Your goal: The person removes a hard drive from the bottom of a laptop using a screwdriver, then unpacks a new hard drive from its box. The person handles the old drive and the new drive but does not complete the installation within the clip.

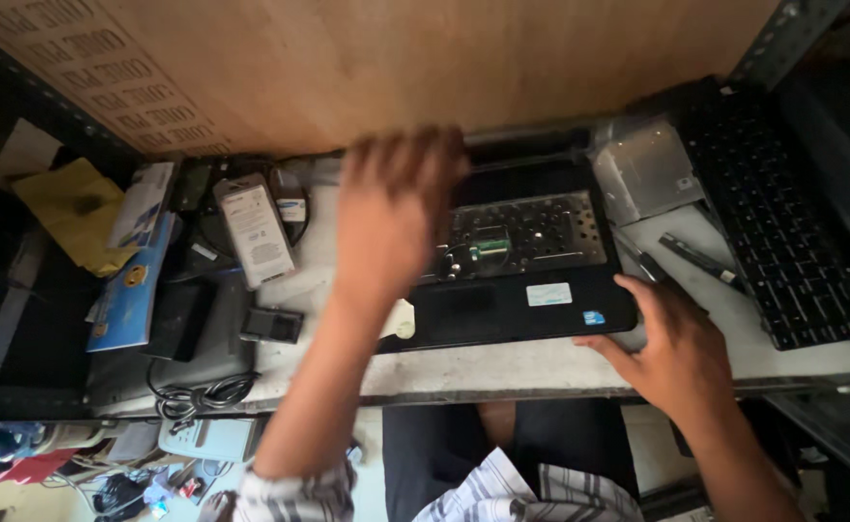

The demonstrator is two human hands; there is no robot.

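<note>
While the left hand (386,217) is being held, blurred, over the open laptop base (517,256), its fingers (415,155) are being spread apart above the exposed metal tray where the keys are missing. At the base's near right corner, the right hand (681,353) is being pressed flat on the desk (531,367), fingers loosely apart, nothing being gripped. Just right of the base, a detached black keyboard (782,213) is being left lying, and a silver plate (647,174) is being rested behind it. Left of the base, a grey battery pack (256,227) is being kept. Risk is being judged here: the small green board (490,246) could be knocked by that moving hand, or the base nudged off the edge.
</note>
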